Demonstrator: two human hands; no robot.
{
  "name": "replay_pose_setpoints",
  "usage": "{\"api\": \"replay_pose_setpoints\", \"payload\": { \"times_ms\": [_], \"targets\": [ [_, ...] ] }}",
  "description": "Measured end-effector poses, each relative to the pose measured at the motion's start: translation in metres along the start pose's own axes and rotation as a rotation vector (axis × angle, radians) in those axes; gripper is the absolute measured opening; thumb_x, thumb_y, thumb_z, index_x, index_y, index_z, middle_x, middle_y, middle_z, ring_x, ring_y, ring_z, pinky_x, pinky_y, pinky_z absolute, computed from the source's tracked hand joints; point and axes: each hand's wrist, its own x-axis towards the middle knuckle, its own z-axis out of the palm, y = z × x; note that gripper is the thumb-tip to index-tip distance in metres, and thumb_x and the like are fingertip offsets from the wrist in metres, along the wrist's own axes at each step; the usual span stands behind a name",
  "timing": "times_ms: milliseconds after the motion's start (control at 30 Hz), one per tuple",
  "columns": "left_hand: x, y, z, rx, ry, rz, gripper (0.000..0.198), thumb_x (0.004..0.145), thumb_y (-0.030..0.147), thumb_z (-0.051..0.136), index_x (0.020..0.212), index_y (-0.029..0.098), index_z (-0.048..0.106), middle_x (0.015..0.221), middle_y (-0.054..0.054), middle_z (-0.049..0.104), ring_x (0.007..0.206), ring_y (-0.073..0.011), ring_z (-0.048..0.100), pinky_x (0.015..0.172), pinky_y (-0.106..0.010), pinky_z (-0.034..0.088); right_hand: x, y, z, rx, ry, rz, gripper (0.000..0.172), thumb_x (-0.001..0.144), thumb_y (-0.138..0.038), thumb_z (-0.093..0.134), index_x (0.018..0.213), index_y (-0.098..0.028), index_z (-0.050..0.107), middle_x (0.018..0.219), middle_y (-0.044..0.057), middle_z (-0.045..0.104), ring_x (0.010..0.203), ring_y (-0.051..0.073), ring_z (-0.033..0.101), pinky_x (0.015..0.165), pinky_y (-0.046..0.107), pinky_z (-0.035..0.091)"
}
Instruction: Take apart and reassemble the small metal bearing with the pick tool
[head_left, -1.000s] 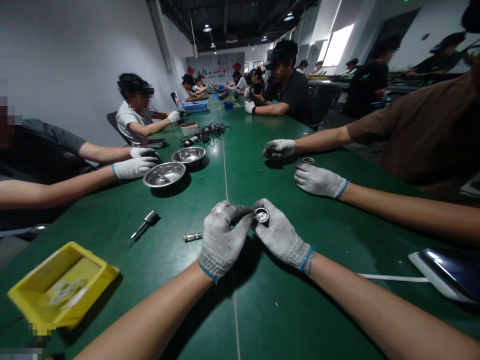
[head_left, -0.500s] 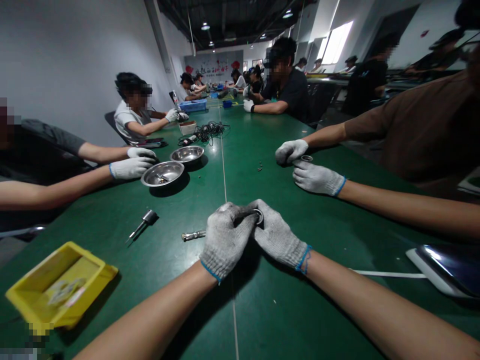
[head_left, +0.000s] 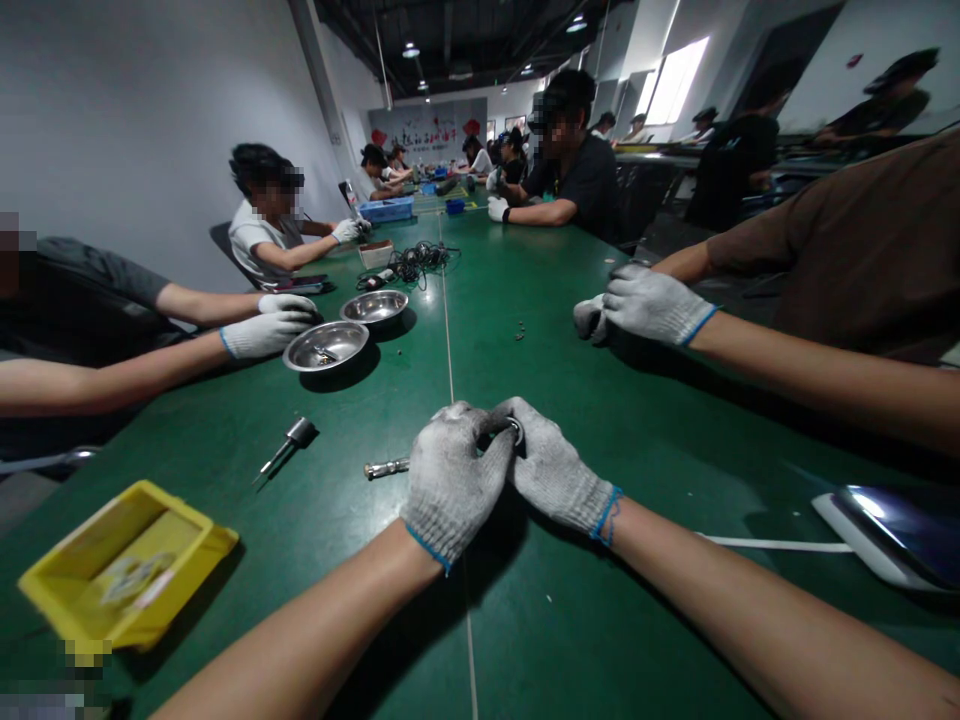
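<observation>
In the head view, my left hand and my right hand meet over the middle of the table, both in grey-white knit gloves with blue cuffs. A small metal ring shows between them, its edge partly covered by my fingers. My left thumb presses at the ring, and the right fingers close round its far side. Just left of my left hand lies a shiny metal rod, its right end hidden by the glove. Farther left is a dark metal cylinder with a thin shaft.
A yellow bin with small parts sits at front left. Two steel bowls and a cable heap stand beyond. Gloved co-workers' hands work on both sides. At right lies a shiny dark-and-white device with a white cable.
My left thumb and fingers have shifted slightly at the ring, which both hands still grip. The right-hand co-worker's hands have turned over and moved a little to the right.
</observation>
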Motion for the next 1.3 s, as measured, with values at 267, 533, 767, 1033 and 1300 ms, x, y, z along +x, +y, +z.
{"api": "replay_pose_setpoints", "payload": {
  "times_ms": [267,533,767,1033,1300],
  "targets": [
    [0.005,0.005,-0.005,-0.086,0.011,-0.088,0.004,0.083,0.016,0.075,0.083,0.019,0.077,0.078,-0.001,0.070,0.074,-0.0177,0.066,0.071,-0.030,0.052,-0.001,-0.001,0.001,0.011,-0.015,0.003,0.020,0.082,-0.011,0.057,0.098,-0.023,0.058,0.095,0.005,0.072,0.088,0.021,0.070,0.079,0.032,0.054],
    [0.010,-0.002,0.000,-0.516,-0.143,-0.404,0.015,0.079,0.029,0.075,0.075,0.018,0.065,0.067,0.001,0.065,0.063,-0.0145,0.060,0.057,-0.025,0.046,-0.001,-0.002,0.000,0.017,-0.036,0.022,0.015,0.083,-0.016,0.060,0.095,-0.023,0.057,0.091,0.003,0.068,0.083,0.021,0.067,0.076,0.032,0.052],
    [0.011,-0.005,0.003,-0.666,-0.164,-0.513,0.016,0.073,0.028,0.076,0.071,0.018,0.063,0.062,0.001,0.064,0.055,-0.0119,0.057,0.052,-0.022,0.044,0.000,-0.004,-0.001,0.000,-0.059,0.028,0.019,0.080,-0.012,0.059,0.095,-0.023,0.057,0.090,0.003,0.067,0.082,0.019,0.065,0.077,0.031,0.052],
    [0.004,-0.007,0.008,-0.624,-0.101,-0.386,0.008,0.082,0.022,0.064,0.075,0.019,0.063,0.066,0.000,0.064,0.062,-0.0148,0.062,0.058,-0.025,0.049,0.001,0.001,-0.001,0.044,-0.042,0.063,0.011,0.084,-0.024,0.061,0.094,-0.024,0.057,0.088,0.003,0.070,0.078,0.021,0.066,0.074,0.033,0.052],
    [-0.019,-0.007,0.030,-0.133,0.238,0.102,0.006,0.088,0.022,0.061,0.093,0.020,0.063,0.092,-0.010,0.066,0.091,-0.0248,0.066,0.086,-0.039,0.056,0.000,0.009,-0.006,0.009,0.002,0.121,0.017,0.079,-0.023,0.057,0.096,-0.024,0.058,0.086,0.004,0.071,0.077,0.023,0.066,0.073,0.035,0.054]
  ]
}}
